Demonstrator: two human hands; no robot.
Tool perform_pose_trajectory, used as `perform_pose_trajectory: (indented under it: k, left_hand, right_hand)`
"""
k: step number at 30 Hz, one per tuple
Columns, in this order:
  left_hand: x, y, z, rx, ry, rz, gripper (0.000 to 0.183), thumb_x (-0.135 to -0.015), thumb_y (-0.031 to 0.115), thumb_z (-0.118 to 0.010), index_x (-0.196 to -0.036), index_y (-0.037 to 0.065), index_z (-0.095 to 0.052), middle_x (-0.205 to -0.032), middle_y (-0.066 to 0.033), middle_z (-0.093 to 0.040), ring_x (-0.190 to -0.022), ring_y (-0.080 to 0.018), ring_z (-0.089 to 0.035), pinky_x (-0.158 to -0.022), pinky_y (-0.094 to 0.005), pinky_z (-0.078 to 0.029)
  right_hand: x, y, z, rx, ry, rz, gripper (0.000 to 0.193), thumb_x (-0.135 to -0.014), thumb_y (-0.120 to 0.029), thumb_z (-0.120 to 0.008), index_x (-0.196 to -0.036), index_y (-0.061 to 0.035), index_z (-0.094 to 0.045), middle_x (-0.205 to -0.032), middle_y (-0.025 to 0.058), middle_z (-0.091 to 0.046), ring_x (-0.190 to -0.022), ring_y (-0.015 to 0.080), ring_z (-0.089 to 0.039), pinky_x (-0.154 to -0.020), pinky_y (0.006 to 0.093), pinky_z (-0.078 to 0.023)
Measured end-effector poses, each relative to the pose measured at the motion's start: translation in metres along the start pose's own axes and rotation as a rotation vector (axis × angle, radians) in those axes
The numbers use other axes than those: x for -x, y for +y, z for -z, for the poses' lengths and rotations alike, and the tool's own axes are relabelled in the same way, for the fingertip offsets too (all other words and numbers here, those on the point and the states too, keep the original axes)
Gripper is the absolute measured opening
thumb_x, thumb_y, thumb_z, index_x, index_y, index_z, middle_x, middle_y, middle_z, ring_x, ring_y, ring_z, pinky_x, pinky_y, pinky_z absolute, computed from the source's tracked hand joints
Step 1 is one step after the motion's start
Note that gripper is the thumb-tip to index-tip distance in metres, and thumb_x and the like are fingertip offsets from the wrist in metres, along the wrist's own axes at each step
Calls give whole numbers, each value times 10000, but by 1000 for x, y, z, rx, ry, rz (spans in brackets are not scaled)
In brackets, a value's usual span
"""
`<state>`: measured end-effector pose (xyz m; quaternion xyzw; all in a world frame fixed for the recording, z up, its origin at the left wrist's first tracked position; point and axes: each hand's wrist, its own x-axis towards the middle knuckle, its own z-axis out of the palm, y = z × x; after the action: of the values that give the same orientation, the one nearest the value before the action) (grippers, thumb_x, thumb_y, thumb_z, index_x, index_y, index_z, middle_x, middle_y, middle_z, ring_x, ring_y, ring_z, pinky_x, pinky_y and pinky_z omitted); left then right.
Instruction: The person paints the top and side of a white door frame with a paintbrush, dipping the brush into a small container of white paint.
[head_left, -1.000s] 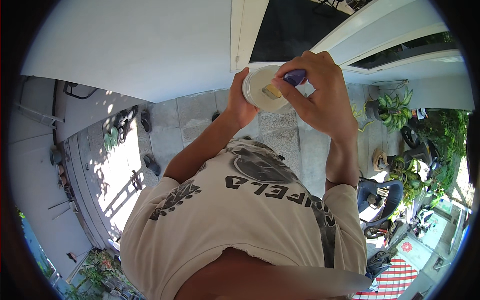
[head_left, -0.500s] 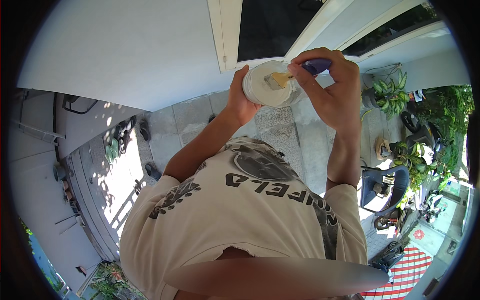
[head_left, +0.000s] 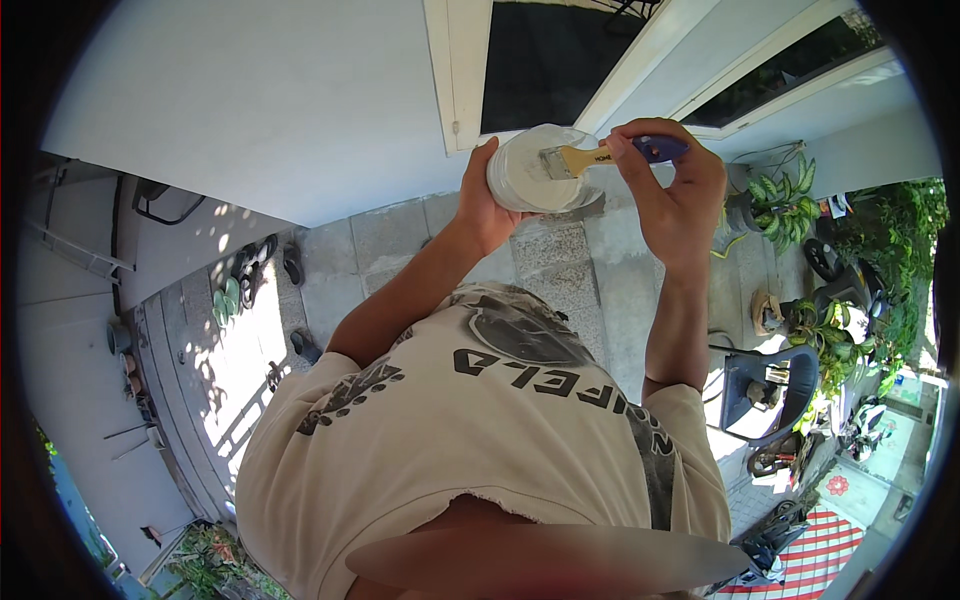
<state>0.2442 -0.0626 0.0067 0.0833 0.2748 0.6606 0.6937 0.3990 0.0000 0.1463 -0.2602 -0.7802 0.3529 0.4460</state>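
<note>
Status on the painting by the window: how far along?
Done: the brush is loaded, its bristles white and resting in the paint tub. In hand: the left hand cups the tub, and the right hand holds the brush by its purple handle. Left: no stroke is being laid; the brush is off the white wall and window frame, and fresh paint cannot be told from old.

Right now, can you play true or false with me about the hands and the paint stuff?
1. The left hand holds a round white paint tub. True.
2. The right hand holds a metal spoon. False: it holds a paintbrush with a wooden neck and purple handle.
3. The brush's bristles are in the tub. True.
4. The tub stands on the grey paving slabs. False: it is held up in the air.
5. The person wears a beige T-shirt. True.
</note>
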Motion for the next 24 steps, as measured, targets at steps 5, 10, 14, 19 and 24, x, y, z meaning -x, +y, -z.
perform_pose_trajectory:
  k: [5,10,14,19,24]
  left_hand:
    - [-1,-2,5,23,-29,-3,585,-960,551,-285,-1321,152,-515,-1275,-79,-591,-1141,-266,-595,-861,-500,-520]
    - [-5,-2,4,63,-74,17,579,-945,564,-317,-1309,165,-525,-1266,-68,-599,-1135,-245,-595,-853,-491,-525]
    - [-5,-2,11,35,-51,29,557,-941,562,-322,-1291,185,-536,-1231,-65,-610,-1104,-238,-601,-816,-477,-542]
    - [-9,1,20,30,-37,-4,587,-945,545,-296,-1279,127,-537,-1137,-116,-636,-948,-281,-650,-790,-471,-555]
    - [-22,30,28,6,-81,-10,616,-942,541,-261,-1266,104,-549,-1102,-133,-644,-879,-292,-656,-800,-459,-551]
  right_hand:
    - [1,-2,0,70,-25,-32,114,-801,-49,-728,-898,3,-696,-747,86,-690,-667,123,-613,-638,258,-474]
    - [1,-9,7,111,-87,28,68,-809,-8,-706,-872,0,-681,-783,71,-682,-696,110,-611,-663,239,-466]
    - [-2,-9,3,107,-102,60,103,-789,-26,-726,-887,-40,-698,-802,95,-691,-703,173,-616,-699,286,-469]
    - [-7,-2,-10,106,-155,105,104,-825,-98,-724,-888,-21,-692,-793,91,-697,-677,175,-636,-642,292,-480]
    - [-32,0,-27,91,-162,22,85,-853,-63,-689,-904,5,-686,-791,81,-700,-733,128,-651,-684,270,-512]
